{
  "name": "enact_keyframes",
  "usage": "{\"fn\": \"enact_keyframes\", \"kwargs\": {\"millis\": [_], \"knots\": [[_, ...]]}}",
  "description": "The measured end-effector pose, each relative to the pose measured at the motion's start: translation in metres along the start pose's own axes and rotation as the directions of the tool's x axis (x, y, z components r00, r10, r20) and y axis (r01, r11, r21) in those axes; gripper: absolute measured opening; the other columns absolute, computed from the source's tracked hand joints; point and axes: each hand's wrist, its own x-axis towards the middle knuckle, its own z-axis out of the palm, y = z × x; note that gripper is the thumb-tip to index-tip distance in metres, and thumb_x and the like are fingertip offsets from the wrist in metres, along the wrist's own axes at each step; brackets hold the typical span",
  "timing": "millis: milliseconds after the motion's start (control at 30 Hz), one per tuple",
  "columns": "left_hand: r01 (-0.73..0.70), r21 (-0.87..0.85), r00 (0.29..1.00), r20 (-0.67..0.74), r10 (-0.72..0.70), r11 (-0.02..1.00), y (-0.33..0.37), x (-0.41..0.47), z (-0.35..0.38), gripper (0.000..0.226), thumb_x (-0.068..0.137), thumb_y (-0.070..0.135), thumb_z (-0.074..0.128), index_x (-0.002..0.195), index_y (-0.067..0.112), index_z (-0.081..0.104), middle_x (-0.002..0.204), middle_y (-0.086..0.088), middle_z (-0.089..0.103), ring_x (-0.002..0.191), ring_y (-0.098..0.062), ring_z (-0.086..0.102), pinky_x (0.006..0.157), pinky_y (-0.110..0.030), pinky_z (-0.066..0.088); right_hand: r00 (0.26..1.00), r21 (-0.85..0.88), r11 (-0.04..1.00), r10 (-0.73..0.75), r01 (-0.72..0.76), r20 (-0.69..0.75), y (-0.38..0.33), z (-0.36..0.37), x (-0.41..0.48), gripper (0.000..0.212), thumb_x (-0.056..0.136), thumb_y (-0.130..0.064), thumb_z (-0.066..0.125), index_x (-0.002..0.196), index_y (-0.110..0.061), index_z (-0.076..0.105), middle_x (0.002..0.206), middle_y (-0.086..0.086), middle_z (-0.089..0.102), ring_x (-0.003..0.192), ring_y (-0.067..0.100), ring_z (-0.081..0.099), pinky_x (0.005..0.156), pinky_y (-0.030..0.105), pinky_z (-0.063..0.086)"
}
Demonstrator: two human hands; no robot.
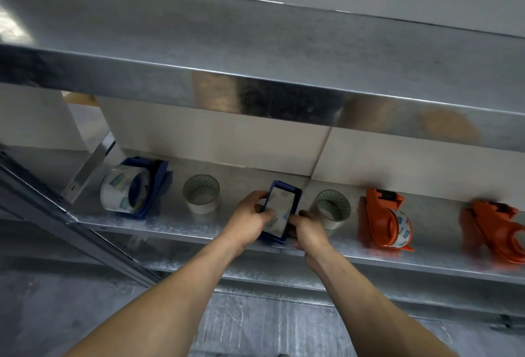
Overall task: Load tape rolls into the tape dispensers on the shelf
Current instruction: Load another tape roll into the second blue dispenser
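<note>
Both hands at the shelf (170, 227) front edge. Left hand (250, 214) curls round the blue tape dispenser's (285, 187) left side; right hand (308, 231) grips its right side. The clear tape roll (279, 207) sits inside, between my hands. A loose roll (201, 196) lies left of the left hand, a second loose roll (331, 209) just right of the right hand. White boxes (227, 140) stand behind.

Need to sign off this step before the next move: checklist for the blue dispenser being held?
1. Left hand and right hand both grip the blue tape dispenser: ok.
2. Tape roll sits in it: ok.
3. Roll fully seated: cannot tell.
4. Tape end threaded: cannot tell.
5. Spares on the shelf, left loose roll and right loose roll, upright: ok.
6. Far-right orange dispenser loaded: cannot tell, blurred.
</note>
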Motion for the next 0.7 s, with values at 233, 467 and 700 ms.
{"fn": "enact_keyframes", "kwargs": {"millis": [233,467,700], "knots": [[0.098,-0.226,0.994,-0.021,-0.106,0.969,0.007,-0.006,0.002,0.029,0.091,0.004,0.054,0.102,0.029,0.065,0.101,-0.008,0.071,0.097,-0.03,0.067,0.082,-0.052,0.057,0.999,-0.028,0.999,0.038,-0.038,0.014,-0.003,0.001,0.004,0.019,0.084,0.003,0.06,0.097,-0.01,0.064,0.08,0.001,0.064,0.07,0.013,0.056,0.054,0.022,0.037],[0.213,-0.128,0.962,-0.147,-0.231,0.969,0.006,0.002,0.012,0.054,0.085,0.055,0.061,0.086,0.002,0.069,0.09,-0.025,0.071,0.083,-0.04,0.069,0.07,-0.041,0.053,0.999,-0.04,0.999,0.017,-0.016,0.032,0.003,0.006,0.006,0.027,0.078,0.008,0.062,0.101,-0.004,0.07,0.088,0.006,0.072,0.077,0.02,0.063,0.058,0.024,0.044],[0.311,-0.277,0.942,-0.037,-0.334,0.909,0.019,0.003,0.013,0.059,0.065,0.061,0.07,0.096,0.012,0.074,0.092,-0.013,0.076,0.087,-0.032,0.072,0.083,-0.045,0.055,1.0,-0.056,0.998,-0.012,0.012,-0.004,0.006,0.011,0.012,0.022,0.082,0.002,0.061,0.1,-0.007,0.071,0.095,0.007,0.076,0.084,0.021,0.07,0.059,0.024,0.05]]}}
